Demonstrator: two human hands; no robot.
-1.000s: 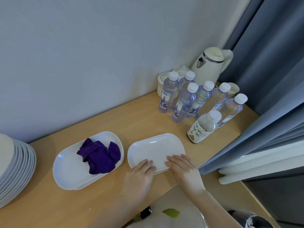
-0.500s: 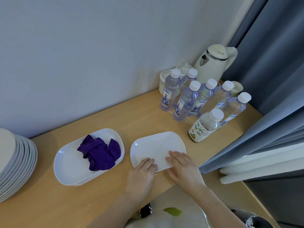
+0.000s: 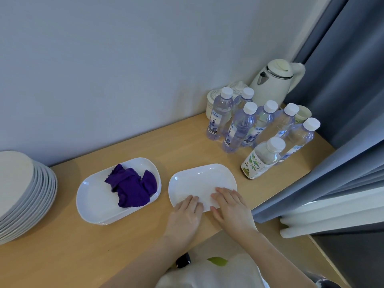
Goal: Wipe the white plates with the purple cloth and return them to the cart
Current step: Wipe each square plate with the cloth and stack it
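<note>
Bottle labels [image 3: 217, 121] are too blurred to be read. The purple cloth [image 3: 131, 187] is contained in the left white plate [image 3: 93, 202]. The right white plate [image 3: 199, 181] is touched at its near edge by the flat, released left hand [image 3: 186, 215] and right hand [image 3: 230, 206].

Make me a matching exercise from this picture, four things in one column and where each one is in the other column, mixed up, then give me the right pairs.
Things:
1. purple cloth
2. kettle
3. stack of plates
4. right hand

Places:
A. at the table's left edge
B. resting on the near rim of the empty plate
C. lying in the left oval plate
D. in the far corner behind the water bottles

Pairs: 1-C, 2-D, 3-A, 4-B
</note>
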